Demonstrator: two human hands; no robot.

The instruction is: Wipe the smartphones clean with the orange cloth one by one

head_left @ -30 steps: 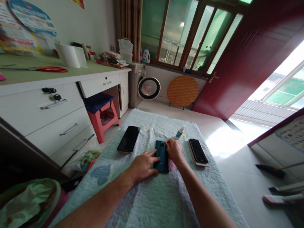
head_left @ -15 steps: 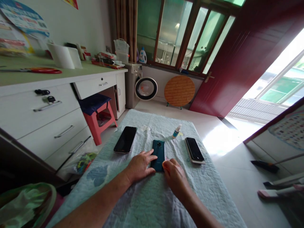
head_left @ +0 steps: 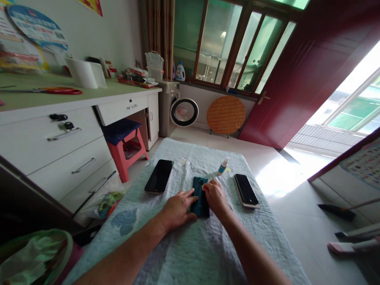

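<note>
A dark teal smartphone (head_left: 200, 206) lies back up on the cloth-covered table, its camera block toward the far end. My left hand (head_left: 178, 209) rests at its left edge, fingers spread and fingertips touching the phone. My right hand (head_left: 216, 194) is closed in a pinch near the camera block, on a small orange piece (head_left: 203, 188) mostly hidden by the fingers; its kind I cannot make out. To the left lies a larger black-screened device (head_left: 159, 176). On the right, a black-screened phone (head_left: 246, 189) lies on another flat, pale-edged device. A small spray bottle (head_left: 223, 166) stands beyond my right hand.
The pale blue quilted cloth (head_left: 184, 253) covers the table. At left are a white drawer desk (head_left: 63, 152), a red stool (head_left: 130, 150) and a lined bin (head_left: 67, 249). A washing machine (head_left: 170, 103) with its door open and a round wooden tabletop (head_left: 226, 114) stand farther back.
My right hand has moved up along the phone's right side, from its lower edge to near the camera block, with the orange piece. My left hand stays on the phone; the view has shifted slightly.
</note>
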